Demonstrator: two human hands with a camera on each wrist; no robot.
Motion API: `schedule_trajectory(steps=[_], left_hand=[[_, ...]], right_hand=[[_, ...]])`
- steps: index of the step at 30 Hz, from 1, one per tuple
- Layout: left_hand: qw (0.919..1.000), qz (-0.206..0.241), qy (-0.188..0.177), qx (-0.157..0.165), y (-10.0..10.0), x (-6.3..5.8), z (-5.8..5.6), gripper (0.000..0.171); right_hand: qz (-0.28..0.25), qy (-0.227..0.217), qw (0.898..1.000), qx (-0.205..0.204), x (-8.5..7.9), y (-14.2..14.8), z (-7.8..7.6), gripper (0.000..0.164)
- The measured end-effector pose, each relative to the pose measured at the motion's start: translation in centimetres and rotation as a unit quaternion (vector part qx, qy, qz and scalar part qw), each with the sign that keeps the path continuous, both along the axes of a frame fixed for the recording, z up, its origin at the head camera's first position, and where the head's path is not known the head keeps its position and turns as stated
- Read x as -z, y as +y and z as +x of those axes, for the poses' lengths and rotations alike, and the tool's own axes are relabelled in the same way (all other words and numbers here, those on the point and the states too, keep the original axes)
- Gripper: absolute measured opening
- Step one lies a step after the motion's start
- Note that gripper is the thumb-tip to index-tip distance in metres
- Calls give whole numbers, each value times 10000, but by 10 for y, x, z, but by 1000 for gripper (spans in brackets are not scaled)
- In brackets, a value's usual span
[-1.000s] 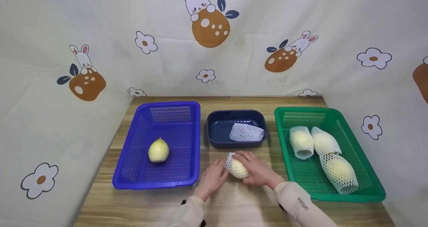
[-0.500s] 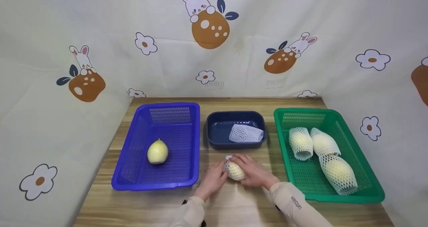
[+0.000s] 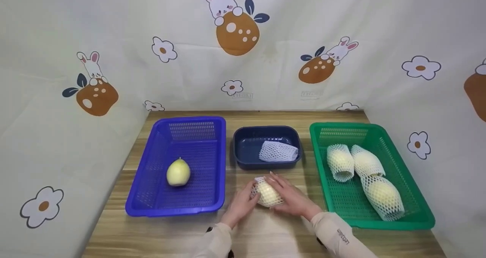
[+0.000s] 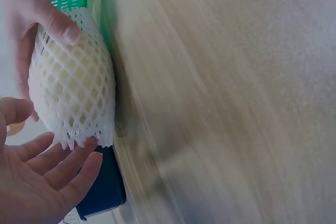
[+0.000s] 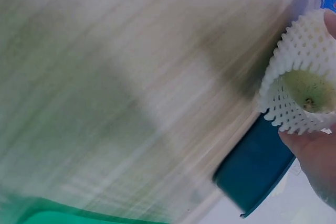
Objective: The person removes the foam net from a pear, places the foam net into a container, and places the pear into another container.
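A pale yellow-green pear in a white foam net (image 3: 269, 194) is between both hands, just above or on the wooden table. My right hand (image 3: 292, 199) holds it from the right, its thumb on the net in the left wrist view. On the other side is my left hand (image 3: 242, 203); its loosely extended fingers (image 4: 79, 163) touch the net's open edge. The pear's end (image 5: 310, 95) shows through the net's other opening in the right wrist view. A bare pear (image 3: 178, 172) stands in the blue basket (image 3: 131, 197) on the left.
A dark blue bin (image 3: 243, 163) behind the hands contains an unfilled foam net (image 3: 279, 151). To the right, a green basket (image 3: 322, 185) contains three netted pears (image 3: 381, 195). Patterned cloth (image 3: 182, 83) surrounds the table (image 3: 262, 239) at the back and sides.
The netted pear shifts slightly between the hands and now shows more of its middle. My right hand's fingers extend farther over its top. My left hand stays at its left end.
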State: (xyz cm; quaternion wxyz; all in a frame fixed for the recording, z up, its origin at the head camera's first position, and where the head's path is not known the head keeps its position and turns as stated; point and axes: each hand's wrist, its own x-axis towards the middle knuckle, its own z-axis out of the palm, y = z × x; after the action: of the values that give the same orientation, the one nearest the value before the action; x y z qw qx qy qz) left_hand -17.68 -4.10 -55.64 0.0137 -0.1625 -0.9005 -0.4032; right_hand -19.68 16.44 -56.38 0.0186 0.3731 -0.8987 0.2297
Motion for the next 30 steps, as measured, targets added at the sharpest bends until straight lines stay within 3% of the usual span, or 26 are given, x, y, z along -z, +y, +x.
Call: schedule_trajectory(steps=[5,10,14,18,21,26,30], left_hand=[[9983,415,-184,-354,1,2,-1,33],[9976,237,-385,-522,1,2,-2,44],[9978,218,-446,-434,2,1,-1,52],[9986,429,-228,-206,4,-1,0,50],[9992,408,-5,-35,5,-2,1,47],[9996,236,-1,130,5,-2,1,45],[9995,310,28,90,4,1,1,38]], right_hand=[[-54,-13,10000,19,-2,1,3,79],[-172,379,9990,-166,-3,2,3,72],[-472,822,9948,-361,-1,2,2,62],[-802,1130,9895,-416,3,2,2,56],[-752,945,9923,-261,5,3,5,63],[-308,410,9986,144,8,5,10,76],[-464,595,9968,256,9,8,13,72]])
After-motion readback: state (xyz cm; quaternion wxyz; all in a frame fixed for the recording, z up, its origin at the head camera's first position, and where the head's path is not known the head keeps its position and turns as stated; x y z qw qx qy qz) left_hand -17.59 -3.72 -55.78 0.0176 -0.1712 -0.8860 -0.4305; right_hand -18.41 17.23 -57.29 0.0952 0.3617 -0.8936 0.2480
